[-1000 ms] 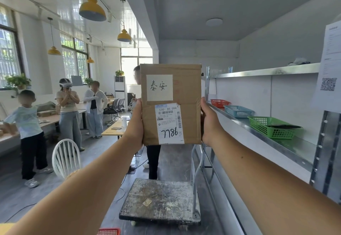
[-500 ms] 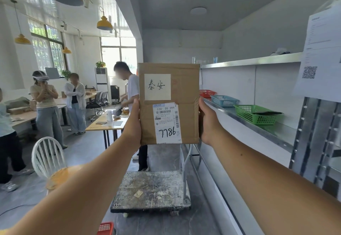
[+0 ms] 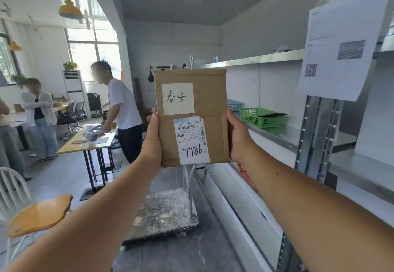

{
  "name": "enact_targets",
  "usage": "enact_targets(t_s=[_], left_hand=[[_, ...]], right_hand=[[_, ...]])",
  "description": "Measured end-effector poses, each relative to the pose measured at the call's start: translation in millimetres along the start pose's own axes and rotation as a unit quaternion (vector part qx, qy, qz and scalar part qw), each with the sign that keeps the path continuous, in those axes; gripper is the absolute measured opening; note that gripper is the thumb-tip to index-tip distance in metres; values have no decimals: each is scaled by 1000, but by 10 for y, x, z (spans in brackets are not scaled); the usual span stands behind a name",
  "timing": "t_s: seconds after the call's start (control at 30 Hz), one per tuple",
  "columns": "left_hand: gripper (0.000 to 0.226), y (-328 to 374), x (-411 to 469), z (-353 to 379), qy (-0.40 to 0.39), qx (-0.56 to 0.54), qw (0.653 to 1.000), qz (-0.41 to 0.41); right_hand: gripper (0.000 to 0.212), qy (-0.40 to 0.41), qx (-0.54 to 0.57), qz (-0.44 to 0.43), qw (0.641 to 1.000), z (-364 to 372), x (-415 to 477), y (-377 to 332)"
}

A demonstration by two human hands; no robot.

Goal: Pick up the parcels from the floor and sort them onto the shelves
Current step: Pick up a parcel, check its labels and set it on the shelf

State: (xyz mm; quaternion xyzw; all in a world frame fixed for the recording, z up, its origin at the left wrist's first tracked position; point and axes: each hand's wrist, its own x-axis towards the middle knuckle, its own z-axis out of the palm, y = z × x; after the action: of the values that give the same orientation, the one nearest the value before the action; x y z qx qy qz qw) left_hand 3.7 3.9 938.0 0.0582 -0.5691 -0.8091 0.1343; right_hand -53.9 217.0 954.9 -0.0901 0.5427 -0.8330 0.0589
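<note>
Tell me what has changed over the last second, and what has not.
The view has swung to the right: the shelves and the posted sheet fill more of the frame, the green basket sits nearer the parcel, and the people at the desks have slid left. Nothing was picked up or released. The left hand and right hand still hold the brown parcel upright by its side edges, labels facing the camera.
</note>
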Motion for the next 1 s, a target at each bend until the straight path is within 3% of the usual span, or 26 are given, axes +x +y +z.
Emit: enact_targets(t_s=[0.2,0.37,0.53,1.0], left_hand=[[69,-62,-188,303,-10,-7,999,-30],[81,-111,-342,585,-36,24,999,-10],[116,-205,-560,940,-50,24,998,3],[120,-640,-1161,1849,-128,14,991,-20]], right_hand=[[68,17,3,-10,1000,-286,-161,-124],[68,33,3,-3,999,-561,-367,-273],[62,57,16,-6,998,-940,-634,-431],[62,84,22,-38,995,-1935,-1484,-775]])
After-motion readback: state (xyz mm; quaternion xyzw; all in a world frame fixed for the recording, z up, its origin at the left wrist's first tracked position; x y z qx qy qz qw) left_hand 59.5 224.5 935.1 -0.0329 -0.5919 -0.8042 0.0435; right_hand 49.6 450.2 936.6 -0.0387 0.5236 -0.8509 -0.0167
